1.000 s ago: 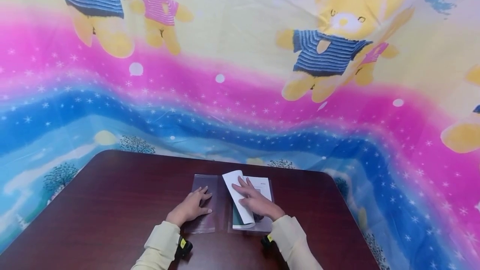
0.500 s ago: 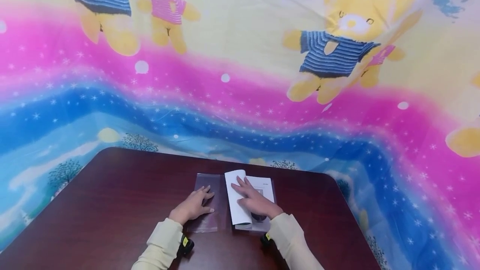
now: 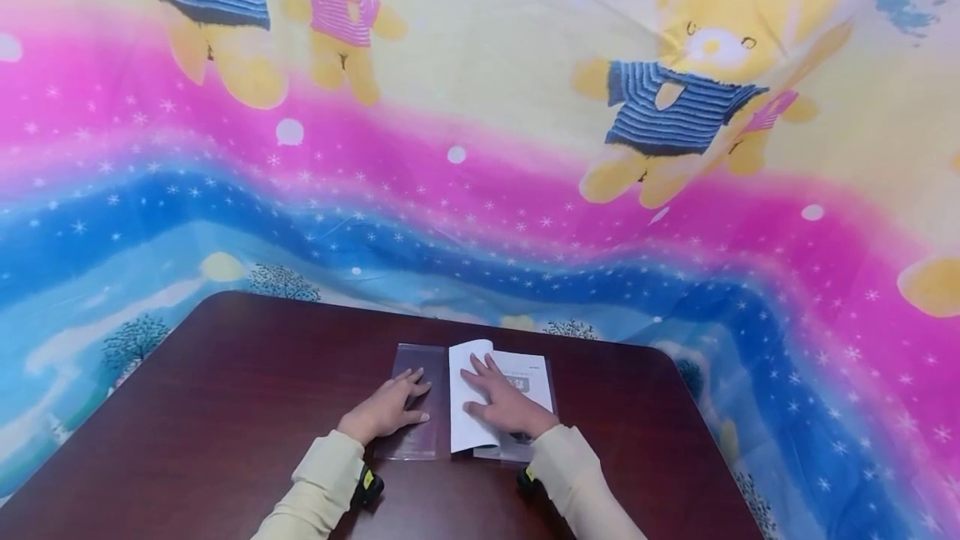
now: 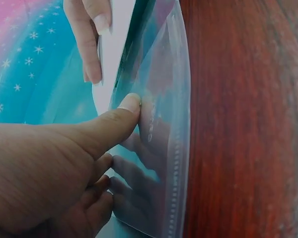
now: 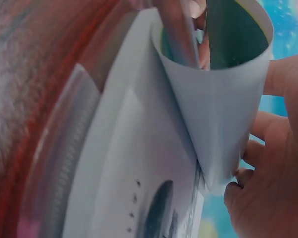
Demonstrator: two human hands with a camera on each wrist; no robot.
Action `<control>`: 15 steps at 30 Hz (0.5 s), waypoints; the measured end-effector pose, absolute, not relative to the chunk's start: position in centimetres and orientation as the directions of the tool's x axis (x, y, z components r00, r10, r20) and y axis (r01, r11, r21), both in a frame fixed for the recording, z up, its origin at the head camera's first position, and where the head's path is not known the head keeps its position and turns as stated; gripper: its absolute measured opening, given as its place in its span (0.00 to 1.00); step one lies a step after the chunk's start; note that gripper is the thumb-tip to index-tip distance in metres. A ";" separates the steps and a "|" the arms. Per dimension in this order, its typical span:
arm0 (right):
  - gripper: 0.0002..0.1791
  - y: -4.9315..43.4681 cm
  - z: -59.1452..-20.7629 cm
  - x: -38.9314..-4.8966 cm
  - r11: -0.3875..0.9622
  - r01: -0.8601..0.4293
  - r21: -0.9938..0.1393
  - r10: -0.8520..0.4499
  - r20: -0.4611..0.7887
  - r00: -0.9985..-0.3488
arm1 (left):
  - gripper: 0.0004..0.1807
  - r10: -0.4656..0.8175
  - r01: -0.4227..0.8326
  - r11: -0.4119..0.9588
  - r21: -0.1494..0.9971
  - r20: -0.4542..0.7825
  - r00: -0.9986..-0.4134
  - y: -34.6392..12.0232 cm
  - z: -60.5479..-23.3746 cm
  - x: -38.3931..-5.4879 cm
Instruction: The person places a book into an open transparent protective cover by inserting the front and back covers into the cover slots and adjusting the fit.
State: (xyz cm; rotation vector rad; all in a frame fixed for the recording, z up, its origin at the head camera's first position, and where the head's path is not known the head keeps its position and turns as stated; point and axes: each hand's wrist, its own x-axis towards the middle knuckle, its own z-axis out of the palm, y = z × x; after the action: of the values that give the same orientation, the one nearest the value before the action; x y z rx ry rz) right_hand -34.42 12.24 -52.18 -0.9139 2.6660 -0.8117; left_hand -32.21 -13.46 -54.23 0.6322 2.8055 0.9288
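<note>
The left hand (image 3: 386,408) lay palm-down, fingers extended and grasping nothing, on the left flap (image 3: 416,359) of a transparent plastic book cover (image 3: 420,443), while the right hand (image 3: 510,401), splayed and equally ungrasping, pressed the folded-over leaf (image 3: 462,432) of a white paper booklet (image 3: 538,386) atop the cover's right side.

1. Head view: looks forward and down from above the near side of the table (image 3: 225,407), far enough back to take in both the left hand (image 3: 382,411) and right hand (image 3: 512,404), with the patterned backdrop (image 3: 480,107) filling the upper part.
2. Left wrist view: very close behind the left hand, facing the clear cover (image 3: 422,440), turned sideways so the table lies at right.
3. Right wrist view: equally close, facing the curled page (image 3: 467,395), table at left.
4. Shared: all 3 views show cover, page, table and backdrop.
</note>
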 end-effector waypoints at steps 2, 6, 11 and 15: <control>0.34 12.0 -52.3 -34.4 0.670 -0.511 -0.539 -0.618 -0.024 -0.786 | 0.31 0.427 0.351 0.724 0.595 0.014 -0.904 -13.6 -54.3 -32.2; 0.34 11.5 -52.4 -34.4 0.707 -0.513 -0.488 -0.607 -0.047 -0.793 | 0.31 0.430 0.349 0.725 0.594 0.005 -0.903 -13.6 -54.3 -32.1; 0.33 10.9 -52.6 -34.4 0.738 -0.514 -0.437 -0.595 -0.062 -0.801 | 0.31 0.430 0.350 0.725 0.594 0.007 -0.903 -13.5 -54.2 -32.1; 0.33 10.5 -52.8 -34.3 0.755 -0.522 -0.396 -0.592 -0.072 -0.802 | 0.30 0.433 0.354 0.721 0.596 0.011 -0.901 -13.5 -54.2 -32.0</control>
State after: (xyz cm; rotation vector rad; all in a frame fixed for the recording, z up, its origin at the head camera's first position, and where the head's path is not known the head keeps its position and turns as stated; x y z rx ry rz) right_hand -34.31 10.52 -52.76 -0.8850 2.7592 -0.5376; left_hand -32.04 -13.54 -54.24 0.6420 2.7934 0.9268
